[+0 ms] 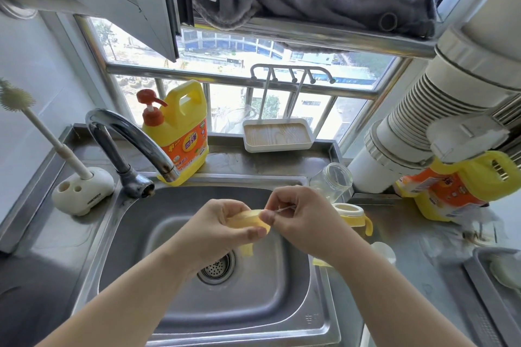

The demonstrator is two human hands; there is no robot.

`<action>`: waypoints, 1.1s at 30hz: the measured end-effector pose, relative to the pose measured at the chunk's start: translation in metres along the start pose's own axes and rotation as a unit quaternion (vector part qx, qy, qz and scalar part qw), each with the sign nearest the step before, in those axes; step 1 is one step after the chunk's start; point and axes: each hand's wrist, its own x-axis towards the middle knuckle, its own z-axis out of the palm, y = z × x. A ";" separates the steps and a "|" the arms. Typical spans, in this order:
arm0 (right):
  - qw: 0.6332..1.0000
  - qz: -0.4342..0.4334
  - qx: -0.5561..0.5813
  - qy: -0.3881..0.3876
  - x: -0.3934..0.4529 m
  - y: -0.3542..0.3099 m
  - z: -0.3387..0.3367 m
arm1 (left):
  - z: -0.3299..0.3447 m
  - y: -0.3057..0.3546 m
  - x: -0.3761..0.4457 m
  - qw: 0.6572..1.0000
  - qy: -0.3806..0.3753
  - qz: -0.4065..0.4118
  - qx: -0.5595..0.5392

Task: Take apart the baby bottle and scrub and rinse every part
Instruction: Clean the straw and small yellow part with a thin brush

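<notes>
A stainless-steel worktop point(423, 248) surrounds a rectangular steel sink point(174, 276) with a round strainer drain point(215, 269) and a curved chrome tap point(132, 144) at its back left corner. Behind the tap stands a yellow dish-soap jug with a red pump point(180, 132). A clear glass bottle body point(332, 182) lies on its side at the sink's right rim, and just in front of it sits a yellow handled bottle collar point(352, 215). A white bottle brush in a white stand point(81, 191) stands to the left of the sink. Over the basin, the left hand point(222, 231) grips a soft yellow bottle part point(248, 221), fingers curled round it. The right hand point(301, 214) touches that part and pinches a thin pale straw-like piece point(282, 209) between thumb and fingertips.
</notes>
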 end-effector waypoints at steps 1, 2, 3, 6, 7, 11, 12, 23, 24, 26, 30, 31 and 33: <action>1.000 -0.002 -0.010 0.000 0.000 0.000 0.001 | 0.000 -0.001 0.000 1.000 0.007 0.006 0.009; 1.000 0.001 -0.013 0.002 0.000 0.002 -0.001 | -0.001 -0.002 0.000 1.000 0.014 0.015 0.011; 1.000 0.008 -0.011 0.008 -0.001 0.006 -0.005 | -0.003 -0.002 -0.001 1.000 0.020 0.023 0.004; 0.999 0.029 -0.003 0.024 -0.003 0.015 -0.015 | -0.009 -0.003 -0.003 0.999 0.022 0.034 -0.011; 0.999 0.025 -0.005 0.024 -0.003 0.014 -0.014 | -0.010 -0.004 -0.003 0.999 0.017 0.035 -0.008; 1.000 0.012 -0.002 0.007 0.001 0.008 -0.009 | -0.006 -0.004 -0.001 0.998 -0.001 0.047 -0.029; 1.000 0.017 0.005 0.000 0.001 0.009 -0.012 | -0.007 -0.003 -0.002 0.998 -0.006 0.050 -0.033; 1.000 -0.007 -0.009 -0.007 0.002 0.002 -0.005 | -0.001 -0.004 -0.001 0.999 0.002 0.043 0.029; 1.000 -0.004 -0.010 -0.009 0.001 0.004 -0.006 | -0.002 -0.005 -0.002 0.998 0.007 0.046 0.035; 1.000 0.008 -0.005 -0.002 -0.001 0.012 -0.011 | -0.004 -0.006 -0.002 0.998 0.017 0.045 0.027; 1.000 0.010 0.014 -0.006 -0.002 0.014 -0.009 | -0.006 -0.005 -0.003 0.999 0.007 0.034 0.011; 1.000 0.002 0.012 -0.012 -0.001 0.011 -0.006 | -0.005 -0.005 -0.002 0.999 0.005 0.032 0.010; 1.000 -0.002 0.009 -0.016 0.000 0.010 -0.005 | -0.005 -0.004 -0.001 0.999 0.010 0.031 -0.001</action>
